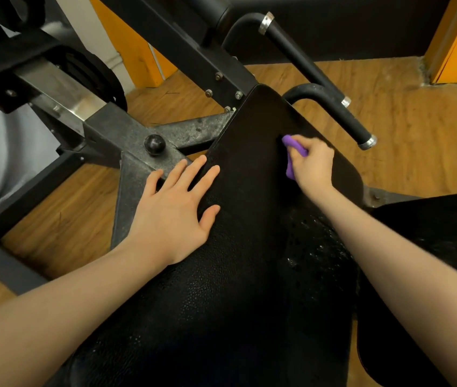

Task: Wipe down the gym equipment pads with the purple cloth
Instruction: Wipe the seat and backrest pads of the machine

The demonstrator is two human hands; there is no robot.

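Observation:
A long black textured pad (238, 247) runs from the bottom of the view up to the middle. My right hand (312, 166) grips a bunched purple cloth (294, 148) and holds it against the pad's upper right part. Most of the cloth is hidden in my fist. My left hand (178, 206) lies flat with fingers spread on the pad's left edge. Wet droplets (314, 244) glisten on the pad just below my right wrist.
Two black handlebars (342, 110) with chrome ends stick out beyond the pad at upper right. A grey steel frame (135, 141) with a black knob (154, 144) sits left of the pad. A second black pad (431, 247) lies at right. The floor is wood.

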